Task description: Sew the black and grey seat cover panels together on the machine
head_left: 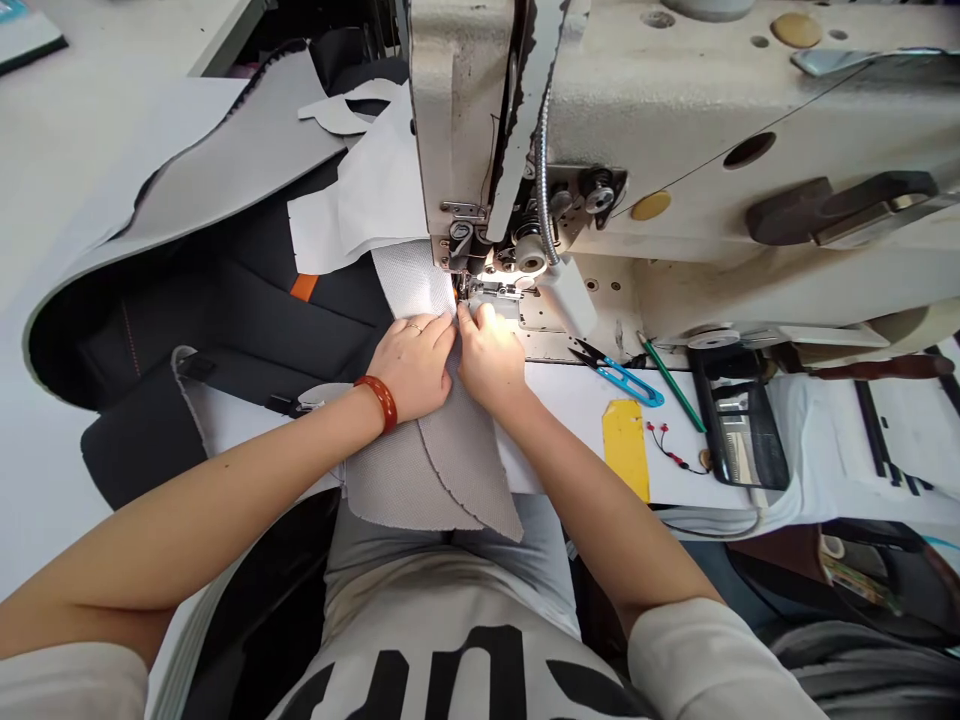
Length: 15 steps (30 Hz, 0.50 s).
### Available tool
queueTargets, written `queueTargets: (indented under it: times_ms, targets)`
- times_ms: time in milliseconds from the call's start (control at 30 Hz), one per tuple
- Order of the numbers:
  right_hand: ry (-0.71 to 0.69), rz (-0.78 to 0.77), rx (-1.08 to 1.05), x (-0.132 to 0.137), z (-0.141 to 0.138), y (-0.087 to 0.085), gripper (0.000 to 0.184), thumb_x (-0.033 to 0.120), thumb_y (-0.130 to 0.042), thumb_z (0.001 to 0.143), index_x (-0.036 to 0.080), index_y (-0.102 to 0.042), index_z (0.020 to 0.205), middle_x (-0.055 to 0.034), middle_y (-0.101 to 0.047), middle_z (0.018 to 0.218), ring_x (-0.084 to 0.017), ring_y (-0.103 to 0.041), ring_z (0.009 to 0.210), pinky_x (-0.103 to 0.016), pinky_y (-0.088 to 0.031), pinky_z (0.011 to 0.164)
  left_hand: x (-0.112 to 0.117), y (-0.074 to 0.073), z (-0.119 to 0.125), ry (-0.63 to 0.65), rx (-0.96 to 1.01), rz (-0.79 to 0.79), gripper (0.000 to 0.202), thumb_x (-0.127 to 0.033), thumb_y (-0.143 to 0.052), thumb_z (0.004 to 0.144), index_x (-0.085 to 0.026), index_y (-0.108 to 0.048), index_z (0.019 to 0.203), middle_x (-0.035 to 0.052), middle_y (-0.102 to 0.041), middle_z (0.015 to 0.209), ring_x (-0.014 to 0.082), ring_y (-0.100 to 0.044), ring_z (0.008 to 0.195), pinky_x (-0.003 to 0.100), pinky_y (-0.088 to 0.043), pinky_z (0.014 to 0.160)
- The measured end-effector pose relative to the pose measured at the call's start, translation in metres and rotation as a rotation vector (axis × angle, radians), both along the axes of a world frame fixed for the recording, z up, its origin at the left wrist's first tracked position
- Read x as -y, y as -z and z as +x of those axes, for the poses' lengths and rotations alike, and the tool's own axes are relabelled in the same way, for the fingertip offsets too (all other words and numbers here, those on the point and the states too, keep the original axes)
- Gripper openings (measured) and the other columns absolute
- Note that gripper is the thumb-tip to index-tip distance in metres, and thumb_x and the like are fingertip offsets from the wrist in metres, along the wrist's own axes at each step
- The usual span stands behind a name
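Note:
Grey mesh fabric (465, 430) runs from under the sewing machine's presser foot (466, 288) down over the table edge towards my lap. My left hand (412, 365) lies on it just left of the seam line, fingers stretched out and pressing down, fingertips close to the foot. On the right, my right hand (491, 355) is closed, thumb and curled fingers pinching the fabric's edge right in front of the foot. The fingertips of both hands almost meet. The needle's tip is too small to make out.
Left of the machine lies a bulky black and grey padded piece (247, 290) with an orange tab (304, 288). To the right are blue thread snips (622, 380), a green pencil (675, 385), a yellow tag (626, 450), a beaded cord (675, 455) and a black phone-like object (746, 430).

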State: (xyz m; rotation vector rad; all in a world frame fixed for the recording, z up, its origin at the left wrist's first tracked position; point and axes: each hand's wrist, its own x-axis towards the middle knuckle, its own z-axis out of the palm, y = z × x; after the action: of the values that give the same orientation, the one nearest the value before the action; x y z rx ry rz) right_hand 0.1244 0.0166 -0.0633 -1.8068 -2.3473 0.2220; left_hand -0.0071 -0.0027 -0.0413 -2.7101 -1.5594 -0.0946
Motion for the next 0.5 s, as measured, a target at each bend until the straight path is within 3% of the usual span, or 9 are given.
queueTargets:
  times_ms: [367,500]
  targets:
    - [-0.008,0.06,-0.021,-0.008,0.004,0.002,0.039,0.015,-0.028,0.101,0.011,-0.059,0.125,-0.0188,-0.057,0.114,-0.029,-0.052,0.101,-0.033,-0.042,0.067,-0.022,0.002,0.01,-0.021,-0.004,-0.027,0.054,-0.019,-0.046,0.082,-0.006,-0.057,0.133,0.018,-0.061,0.129,0.0348,-0.051,0.119,0.05,-0.04,0.093]
    - [-0.017,0.075,-0.029,-0.009,0.004,0.003,0.039,0.015,-0.029,0.1,0.011,-0.058,0.126,-0.0186,-0.056,0.113,-0.029,-0.05,0.101,-0.034,-0.04,0.068,-0.027,-0.01,0.004,-0.022,-0.044,-0.073,0.057,-0.019,-0.047,0.082,-0.008,-0.055,0.137,0.0189,-0.057,0.136,0.0352,-0.049,0.126,0.05,-0.039,0.099]
